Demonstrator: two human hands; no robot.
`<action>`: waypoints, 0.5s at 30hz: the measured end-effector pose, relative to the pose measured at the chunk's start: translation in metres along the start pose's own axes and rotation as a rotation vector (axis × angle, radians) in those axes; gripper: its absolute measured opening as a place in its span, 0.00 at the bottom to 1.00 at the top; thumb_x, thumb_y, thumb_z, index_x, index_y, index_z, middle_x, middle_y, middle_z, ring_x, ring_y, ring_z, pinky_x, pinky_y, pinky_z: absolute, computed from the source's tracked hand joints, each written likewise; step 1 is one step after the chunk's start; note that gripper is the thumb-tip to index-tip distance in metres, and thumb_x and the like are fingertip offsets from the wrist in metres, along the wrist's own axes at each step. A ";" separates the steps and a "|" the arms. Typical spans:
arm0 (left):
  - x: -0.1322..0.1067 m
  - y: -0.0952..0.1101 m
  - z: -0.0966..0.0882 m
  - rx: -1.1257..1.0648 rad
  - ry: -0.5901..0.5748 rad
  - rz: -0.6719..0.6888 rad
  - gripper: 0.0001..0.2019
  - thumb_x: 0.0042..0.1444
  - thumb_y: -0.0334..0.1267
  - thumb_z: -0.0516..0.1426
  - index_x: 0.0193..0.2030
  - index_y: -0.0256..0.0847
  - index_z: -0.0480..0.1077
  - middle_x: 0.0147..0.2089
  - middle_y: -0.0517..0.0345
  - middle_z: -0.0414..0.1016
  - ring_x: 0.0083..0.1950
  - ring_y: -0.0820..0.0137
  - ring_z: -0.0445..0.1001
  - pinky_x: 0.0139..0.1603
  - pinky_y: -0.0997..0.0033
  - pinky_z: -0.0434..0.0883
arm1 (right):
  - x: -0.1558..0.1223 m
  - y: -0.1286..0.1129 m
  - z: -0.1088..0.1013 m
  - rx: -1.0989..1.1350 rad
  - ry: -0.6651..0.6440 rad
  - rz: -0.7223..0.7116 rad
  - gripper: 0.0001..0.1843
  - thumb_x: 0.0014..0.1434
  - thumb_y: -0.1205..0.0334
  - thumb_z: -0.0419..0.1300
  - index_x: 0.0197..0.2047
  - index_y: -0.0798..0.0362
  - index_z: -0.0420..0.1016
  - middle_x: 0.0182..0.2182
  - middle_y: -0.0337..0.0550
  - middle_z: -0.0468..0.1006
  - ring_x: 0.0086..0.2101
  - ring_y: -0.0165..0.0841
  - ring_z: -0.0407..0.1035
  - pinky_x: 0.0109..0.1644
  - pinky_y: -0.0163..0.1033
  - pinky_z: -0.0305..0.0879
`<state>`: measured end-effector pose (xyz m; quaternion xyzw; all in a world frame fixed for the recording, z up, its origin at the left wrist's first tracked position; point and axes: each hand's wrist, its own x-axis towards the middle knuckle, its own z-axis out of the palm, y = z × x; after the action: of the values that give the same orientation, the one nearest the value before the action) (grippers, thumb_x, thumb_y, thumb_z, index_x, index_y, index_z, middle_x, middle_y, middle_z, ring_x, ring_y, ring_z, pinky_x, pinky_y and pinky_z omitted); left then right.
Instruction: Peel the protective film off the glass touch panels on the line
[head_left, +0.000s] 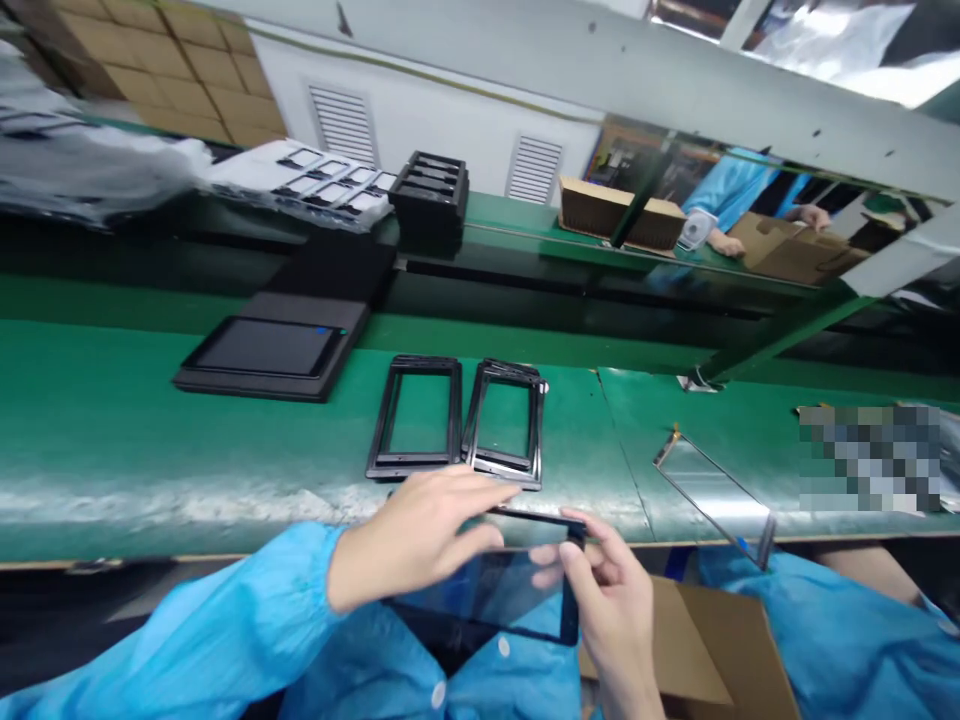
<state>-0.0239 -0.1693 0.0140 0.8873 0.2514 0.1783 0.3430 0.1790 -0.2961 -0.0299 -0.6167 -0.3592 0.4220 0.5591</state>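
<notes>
A black-bordered glass panel [517,585] is held tilted in front of my body, below the bench edge. My right hand [619,600] grips its right end, thumb on the near face and fingers behind, partly seen through the glass. Across the panel's upper left lies my left hand [427,535], its fingers along the top edge and the thumb lower down; part of the panel is hidden under it. Just beyond my hands, black rectangular frames sit in two stacks, a left stack [381,430] and a right stack [536,430].
A dark screen [262,345] rests on a grey foam pad [330,360] at the left. Another glass panel [712,485] overhangs the bench edge at right. Black trays [427,190] stand on the shelf. An open carton [697,640] is below; a co-worker's sleeve [731,195] shows behind.
</notes>
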 end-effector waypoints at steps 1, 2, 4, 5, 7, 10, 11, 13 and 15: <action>0.000 0.002 -0.003 -0.061 -0.014 -0.024 0.22 0.68 0.39 0.61 0.68 0.46 0.76 0.53 0.51 0.87 0.51 0.55 0.84 0.53 0.60 0.76 | 0.004 -0.001 0.003 0.006 -0.080 -0.003 0.24 0.65 0.45 0.70 0.58 0.50 0.81 0.30 0.48 0.89 0.28 0.44 0.85 0.38 0.44 0.85; 0.000 0.002 -0.009 -0.131 0.002 -0.064 0.25 0.67 0.38 0.62 0.70 0.47 0.74 0.49 0.53 0.87 0.48 0.57 0.84 0.50 0.63 0.77 | 0.008 -0.002 0.005 0.020 -0.130 -0.012 0.27 0.64 0.44 0.70 0.62 0.49 0.80 0.32 0.48 0.90 0.31 0.45 0.86 0.41 0.46 0.85; 0.000 -0.011 -0.032 -0.269 0.182 -0.176 0.28 0.66 0.37 0.62 0.72 0.47 0.72 0.41 0.58 0.85 0.39 0.63 0.82 0.43 0.68 0.76 | 0.019 -0.002 0.002 0.080 -0.115 -0.050 0.34 0.66 0.42 0.67 0.71 0.45 0.71 0.39 0.49 0.90 0.38 0.47 0.87 0.46 0.49 0.84; -0.001 -0.023 -0.051 -0.324 0.339 -0.242 0.28 0.65 0.37 0.62 0.72 0.47 0.71 0.38 0.60 0.83 0.36 0.66 0.80 0.40 0.70 0.75 | 0.027 0.001 -0.003 0.110 -0.053 -0.068 0.36 0.68 0.42 0.65 0.74 0.44 0.66 0.43 0.50 0.90 0.41 0.47 0.86 0.46 0.50 0.84; -0.006 -0.058 -0.097 -0.403 0.716 -0.346 0.29 0.63 0.37 0.64 0.72 0.43 0.71 0.34 0.62 0.79 0.31 0.70 0.76 0.36 0.71 0.75 | 0.045 0.010 -0.018 0.134 0.105 -0.091 0.38 0.69 0.42 0.63 0.76 0.44 0.62 0.45 0.51 0.90 0.43 0.47 0.86 0.44 0.49 0.84; -0.016 -0.123 -0.173 -0.522 1.104 -0.589 0.30 0.59 0.28 0.66 0.69 0.41 0.72 0.35 0.61 0.79 0.30 0.72 0.78 0.34 0.73 0.76 | 0.072 0.040 -0.037 0.072 0.313 -0.058 0.42 0.63 0.40 0.68 0.73 0.49 0.66 0.39 0.49 0.90 0.37 0.47 0.85 0.40 0.48 0.83; -0.018 -0.144 -0.194 -0.527 1.169 -0.652 0.29 0.60 0.24 0.63 0.68 0.39 0.71 0.36 0.59 0.79 0.30 0.73 0.78 0.34 0.73 0.76 | 0.079 0.052 -0.040 0.053 0.336 -0.038 0.44 0.61 0.38 0.69 0.72 0.51 0.67 0.38 0.48 0.89 0.36 0.47 0.85 0.39 0.48 0.83; -0.019 -0.182 -0.226 -0.530 1.248 -0.733 0.28 0.64 0.21 0.58 0.70 0.35 0.67 0.41 0.55 0.79 0.33 0.73 0.80 0.37 0.72 0.78 | 0.087 0.075 -0.039 0.011 0.349 -0.017 0.47 0.58 0.35 0.69 0.71 0.54 0.68 0.36 0.48 0.89 0.34 0.47 0.84 0.38 0.48 0.83; -0.015 -0.210 -0.242 -0.507 1.302 -0.792 0.23 0.69 0.25 0.58 0.68 0.36 0.67 0.47 0.52 0.79 0.37 0.71 0.81 0.38 0.70 0.79 | 0.090 0.093 -0.033 -0.037 0.358 -0.024 0.45 0.57 0.33 0.69 0.68 0.54 0.71 0.34 0.48 0.89 0.32 0.46 0.84 0.38 0.48 0.82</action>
<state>-0.2223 0.0823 0.0347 0.3451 0.6489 0.5768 0.3565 0.2414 -0.2369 -0.1319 -0.6878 -0.2688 0.2919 0.6078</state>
